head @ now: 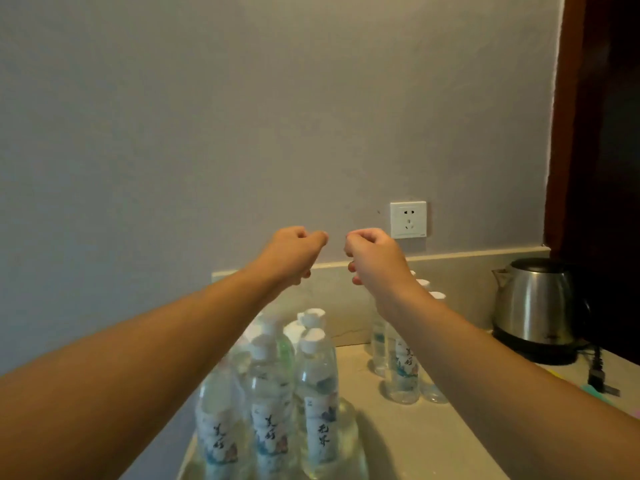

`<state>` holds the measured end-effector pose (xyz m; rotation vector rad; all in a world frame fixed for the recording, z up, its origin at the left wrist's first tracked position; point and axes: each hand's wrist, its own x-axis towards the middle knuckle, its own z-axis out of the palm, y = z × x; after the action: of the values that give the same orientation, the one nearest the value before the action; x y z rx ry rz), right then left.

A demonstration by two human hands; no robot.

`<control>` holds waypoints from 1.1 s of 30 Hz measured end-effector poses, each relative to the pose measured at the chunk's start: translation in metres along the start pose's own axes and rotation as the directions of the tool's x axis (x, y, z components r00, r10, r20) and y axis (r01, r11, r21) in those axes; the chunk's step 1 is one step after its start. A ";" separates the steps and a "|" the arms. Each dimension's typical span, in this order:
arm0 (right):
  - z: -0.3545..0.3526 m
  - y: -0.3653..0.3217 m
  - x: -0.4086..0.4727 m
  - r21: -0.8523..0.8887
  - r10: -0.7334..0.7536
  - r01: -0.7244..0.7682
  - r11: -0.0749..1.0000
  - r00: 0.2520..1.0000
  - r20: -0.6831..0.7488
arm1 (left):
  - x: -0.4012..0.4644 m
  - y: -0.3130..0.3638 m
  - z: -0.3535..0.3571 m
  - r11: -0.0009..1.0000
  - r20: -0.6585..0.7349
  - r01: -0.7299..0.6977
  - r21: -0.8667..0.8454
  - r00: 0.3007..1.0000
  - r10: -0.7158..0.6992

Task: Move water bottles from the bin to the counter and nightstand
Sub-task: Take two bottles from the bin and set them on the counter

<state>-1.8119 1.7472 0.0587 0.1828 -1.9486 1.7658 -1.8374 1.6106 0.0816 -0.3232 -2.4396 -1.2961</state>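
Several clear water bottles (320, 386) with white caps and printed labels stand crowded together on the beige counter (433, 441) at its left end. A second, smaller group of bottles (403, 372) stands further right, partly hidden behind my right forearm. My left hand (294, 252) and my right hand (372, 256) are both raised above the bottles in front of the wall, fingers curled in loose fists, holding nothing. The two hands are a small gap apart. No bin is in view.
A steel electric kettle (535, 306) sits on its base at the counter's right, its black plug (597, 374) lying beside it. A white wall socket (408, 220) is behind my right hand. Dark wooden panelling (599, 133) rises at the right edge.
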 end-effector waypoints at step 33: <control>0.663 -0.041 -0.239 -0.015 0.241 -0.314 0.949 0.698 0.674 | -0.196 -0.395 -0.524 0.909 -0.638 0.335 -0.248 0.650 -0.414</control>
<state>-1.7670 1.0489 -0.0337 0.6806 -2.4839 2.2146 -1.6951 0.9499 -0.0258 0.5927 -1.8318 -1.3843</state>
